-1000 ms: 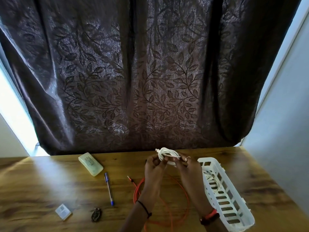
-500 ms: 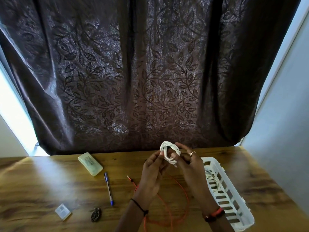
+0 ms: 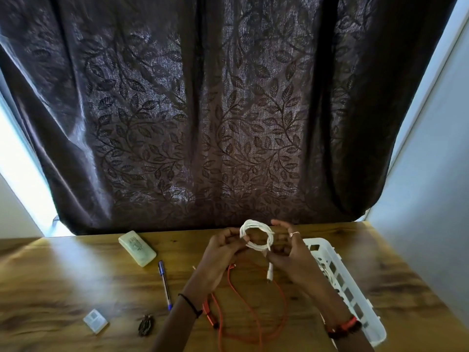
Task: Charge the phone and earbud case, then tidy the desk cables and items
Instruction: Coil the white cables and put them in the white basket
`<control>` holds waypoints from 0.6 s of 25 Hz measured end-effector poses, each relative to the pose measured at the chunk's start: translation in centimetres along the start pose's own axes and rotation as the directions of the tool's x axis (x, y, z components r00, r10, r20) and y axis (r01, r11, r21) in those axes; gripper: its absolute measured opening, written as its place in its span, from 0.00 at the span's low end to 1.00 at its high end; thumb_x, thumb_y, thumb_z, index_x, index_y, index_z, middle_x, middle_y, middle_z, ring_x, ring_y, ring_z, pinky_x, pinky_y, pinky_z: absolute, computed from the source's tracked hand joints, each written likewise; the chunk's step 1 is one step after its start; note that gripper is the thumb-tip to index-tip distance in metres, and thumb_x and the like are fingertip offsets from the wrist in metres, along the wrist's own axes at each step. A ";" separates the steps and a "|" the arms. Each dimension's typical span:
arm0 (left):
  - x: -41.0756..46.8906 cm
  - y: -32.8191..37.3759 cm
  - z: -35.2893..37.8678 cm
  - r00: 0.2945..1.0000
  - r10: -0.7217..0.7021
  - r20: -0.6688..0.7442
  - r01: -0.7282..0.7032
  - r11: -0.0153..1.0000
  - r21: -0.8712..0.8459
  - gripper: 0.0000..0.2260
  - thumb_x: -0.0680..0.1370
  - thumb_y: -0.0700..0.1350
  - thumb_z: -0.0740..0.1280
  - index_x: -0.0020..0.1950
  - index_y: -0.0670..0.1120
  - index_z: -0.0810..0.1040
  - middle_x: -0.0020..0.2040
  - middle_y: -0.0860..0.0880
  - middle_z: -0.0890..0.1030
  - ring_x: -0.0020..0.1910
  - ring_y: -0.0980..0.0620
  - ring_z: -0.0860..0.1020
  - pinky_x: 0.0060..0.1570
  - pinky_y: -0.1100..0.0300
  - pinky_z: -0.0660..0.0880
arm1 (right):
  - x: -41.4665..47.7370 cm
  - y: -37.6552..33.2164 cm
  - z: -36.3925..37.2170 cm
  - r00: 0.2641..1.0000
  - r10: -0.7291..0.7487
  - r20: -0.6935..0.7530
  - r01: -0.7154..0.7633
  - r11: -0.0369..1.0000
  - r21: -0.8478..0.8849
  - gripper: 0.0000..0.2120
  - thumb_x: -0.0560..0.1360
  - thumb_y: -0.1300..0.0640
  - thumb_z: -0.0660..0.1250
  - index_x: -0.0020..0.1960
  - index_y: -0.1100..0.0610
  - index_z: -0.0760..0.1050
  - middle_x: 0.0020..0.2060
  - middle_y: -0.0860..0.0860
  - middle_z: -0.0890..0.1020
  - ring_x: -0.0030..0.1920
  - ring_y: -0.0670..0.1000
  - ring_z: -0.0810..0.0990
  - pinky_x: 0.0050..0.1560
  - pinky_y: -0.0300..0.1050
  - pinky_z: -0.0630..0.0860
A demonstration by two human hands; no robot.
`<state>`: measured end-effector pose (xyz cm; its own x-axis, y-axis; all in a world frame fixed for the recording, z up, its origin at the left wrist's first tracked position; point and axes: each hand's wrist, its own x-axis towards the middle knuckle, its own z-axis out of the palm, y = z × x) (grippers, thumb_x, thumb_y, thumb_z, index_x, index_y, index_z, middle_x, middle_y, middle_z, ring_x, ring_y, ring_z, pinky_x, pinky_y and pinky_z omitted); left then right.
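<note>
A white cable (image 3: 257, 235) is wound into a small coil, held up above the wooden desk (image 3: 76, 275). My left hand (image 3: 223, 250) pinches the coil's left side. My right hand (image 3: 289, 252) grips the coil's lower right, with its fingers curled over the top; the cable's plug end hangs down below it. An orange cable (image 3: 253, 306) lies in loose loops on the desk under my hands. A white slotted basket (image 3: 355, 295) stands to the right, with some white cable inside.
On the desk's left lie a pale green case (image 3: 137, 247), a blue pen (image 3: 164, 284), a small white square item (image 3: 95, 320) and a small dark object (image 3: 146, 325). A dark leaf-patterned curtain (image 3: 203, 123) hangs behind the desk. A wall stands to the right.
The white coil has been opened out into a rounder ring and my hands have spread slightly apart. The plug end now hangs free below my right hand.
</note>
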<state>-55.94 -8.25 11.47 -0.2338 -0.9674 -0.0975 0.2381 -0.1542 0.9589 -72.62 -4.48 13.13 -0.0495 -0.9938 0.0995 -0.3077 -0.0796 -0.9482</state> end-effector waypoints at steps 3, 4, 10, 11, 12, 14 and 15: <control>-0.3 0.0 0.1 0.998 0.019 -0.056 -0.017 0.999 0.039 0.07 0.76 0.37 0.67 0.52 0.38 0.77 0.51 0.37 0.82 0.54 0.39 0.80 0.59 0.45 0.75 | -0.1 -0.5 -0.4 0.992 0.114 0.056 -0.111 0.993 -0.042 0.15 0.69 0.59 0.74 0.54 0.51 0.76 0.45 0.43 0.82 0.47 0.40 0.80 0.40 0.25 0.73; -0.3 -0.1 0.2 0.997 0.031 -0.077 -0.026 0.997 0.067 0.06 0.76 0.37 0.67 0.52 0.38 0.77 0.50 0.36 0.83 0.54 0.39 0.80 0.58 0.44 0.75 | -0.1 -0.5 -0.6 0.983 0.146 0.110 -0.147 0.989 0.005 0.13 0.68 0.58 0.74 0.51 0.52 0.78 0.44 0.43 0.84 0.48 0.41 0.81 0.45 0.28 0.74; -0.5 -0.1 0.1 0.993 0.040 0.111 -0.097 0.807 0.583 0.10 0.73 0.42 0.71 0.54 0.44 0.79 0.45 0.49 0.82 0.44 0.53 0.79 0.45 0.58 0.75 | -0.7 -1.2 -1.8 0.961 0.122 0.250 -0.159 0.979 0.131 0.14 0.70 0.63 0.72 0.54 0.52 0.80 0.47 0.46 0.85 0.51 0.42 0.82 0.47 0.31 0.76; -0.7 0.0 0.2 0.988 -0.017 0.156 -0.082 0.792 0.605 0.12 0.74 0.42 0.71 0.56 0.45 0.78 0.46 0.51 0.82 0.46 0.56 0.79 0.45 0.63 0.74 | -0.6 -1.3 -1.7 0.968 0.105 0.226 -0.118 0.992 0.045 0.14 0.71 0.62 0.71 0.55 0.50 0.80 0.48 0.44 0.85 0.50 0.40 0.82 0.45 0.29 0.75; -1.0 0.1 0.4 0.981 -0.060 0.185 -0.068 0.785 0.616 0.14 0.74 0.42 0.71 0.58 0.48 0.77 0.47 0.54 0.81 0.47 0.58 0.79 0.47 0.66 0.74 | -0.5 -1.3 -1.6 0.976 0.072 0.206 -0.057 0.995 -0.079 0.15 0.71 0.61 0.71 0.56 0.50 0.79 0.50 0.43 0.83 0.50 0.40 0.81 0.46 0.28 0.74; -1.1 0.0 0.6 0.973 -0.095 0.209 -0.061 0.772 0.632 0.20 0.73 0.44 0.72 0.64 0.51 0.72 0.52 0.54 0.80 0.50 0.59 0.78 0.53 0.66 0.75 | 0.0 -1.2 -1.4 0.979 -0.024 0.201 0.087 0.946 -0.311 0.16 0.72 0.59 0.71 0.59 0.52 0.79 0.55 0.42 0.78 0.54 0.40 0.78 0.52 0.24 0.70; -1.0 -0.1 0.7 0.972 -0.098 0.214 -0.064 0.765 0.641 0.23 0.73 0.45 0.72 0.66 0.52 0.70 0.56 0.53 0.80 0.53 0.57 0.78 0.56 0.61 0.76 | 0.2 -1.1 -1.4 0.975 -0.074 0.207 0.152 0.909 -0.388 0.16 0.72 0.60 0.70 0.59 0.53 0.78 0.54 0.43 0.76 0.55 0.40 0.76 0.52 0.21 0.67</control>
<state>-56.40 -7.08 11.68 -0.4527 -0.8819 -0.1317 -0.4075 0.0732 0.9103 -73.61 -4.49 14.63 0.1716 -0.9796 0.1050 -0.6557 -0.1931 -0.7299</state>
